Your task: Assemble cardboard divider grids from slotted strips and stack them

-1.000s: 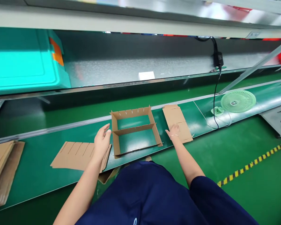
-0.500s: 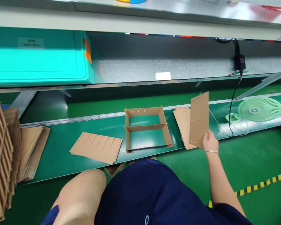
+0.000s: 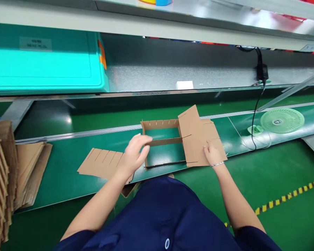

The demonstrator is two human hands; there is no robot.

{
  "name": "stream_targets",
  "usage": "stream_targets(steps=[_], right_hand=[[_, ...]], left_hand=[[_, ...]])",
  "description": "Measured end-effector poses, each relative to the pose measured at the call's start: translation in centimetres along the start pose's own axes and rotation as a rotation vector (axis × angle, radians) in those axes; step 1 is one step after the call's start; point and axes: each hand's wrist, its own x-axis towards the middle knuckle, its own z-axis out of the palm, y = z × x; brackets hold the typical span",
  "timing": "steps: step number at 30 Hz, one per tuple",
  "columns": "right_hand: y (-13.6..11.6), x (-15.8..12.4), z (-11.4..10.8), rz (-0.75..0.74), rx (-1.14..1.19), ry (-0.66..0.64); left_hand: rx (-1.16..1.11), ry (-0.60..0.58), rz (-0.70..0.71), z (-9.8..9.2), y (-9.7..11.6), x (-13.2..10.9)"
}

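Note:
A brown cardboard frame (image 3: 160, 124) with slotted walls and one cross divider stands on the green belt (image 3: 68, 174). My right hand (image 3: 211, 154) grips the lower edge of a slotted cardboard sheet (image 3: 192, 137), held tilted over the frame's right wall. Under that sheet lies a small pile of like sheets (image 3: 213, 134). My left hand (image 3: 134, 156) hovers by the frame's left wall, fingers loosely curled and apart, holding nothing. A flat stack of slotted cardboard strips (image 3: 102, 162) lies just left of it.
Stacks of cardboard (image 3: 18, 167) sit at the belt's far left. A teal crate (image 3: 42, 66) rests on the metal shelf behind. A green fan (image 3: 281, 121) with a black cable (image 3: 256, 115) lies at the right. A yellow-black floor stripe (image 3: 290, 198) runs lower right.
My right hand took a sheet off the right pile, raised it upright, then brought it left over the frame. My left hand pulled back out of view and has returned beside the frame.

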Motion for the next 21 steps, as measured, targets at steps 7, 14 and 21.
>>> stream_targets(steps=[7,14,21], right_hand=[[-5.4,1.0,0.1,0.006,-0.291,-0.107],[-5.2,1.5,0.3,-0.015,-0.346,-0.164],[-5.8,2.4,1.7,-0.1,-0.313,-0.284]], left_hand=[[0.287,-0.251,-0.058,6.5,-5.5,-2.6],[0.401,-0.185,0.107,6.4,-3.4,-2.8],[0.581,-0.449,0.31,14.2,1.3,4.6]])
